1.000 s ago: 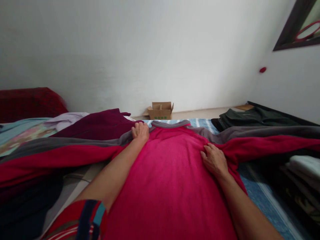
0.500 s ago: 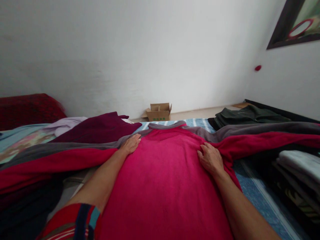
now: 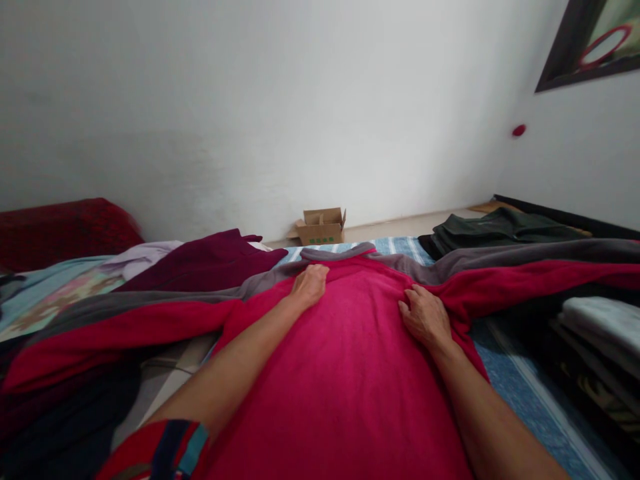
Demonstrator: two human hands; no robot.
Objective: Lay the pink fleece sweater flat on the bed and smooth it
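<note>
While sleeves [image 3: 525, 283] stretch sideways, pink-and-grey top [image 3: 345, 373] lies faintly creased.

On the left arm [image 3: 235, 363], a red fabric sleeve [image 3: 140, 448] is worn, crossed by a navy band [image 3: 167, 448] and a teal band [image 3: 194, 449]; the left hand [image 3: 310, 285] and right hand [image 3: 427, 315] are bare.

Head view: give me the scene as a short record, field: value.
garment: pink-and-grey top, spread out, sleeves out to both sides
left hand: left hand on the top, just below the collar; grip on cloth unclear
right hand: right hand on the top, near the right-side sleeve
image left: maroon garment
image right: dark green garment; white folded cloth
background: open cardboard box
</note>
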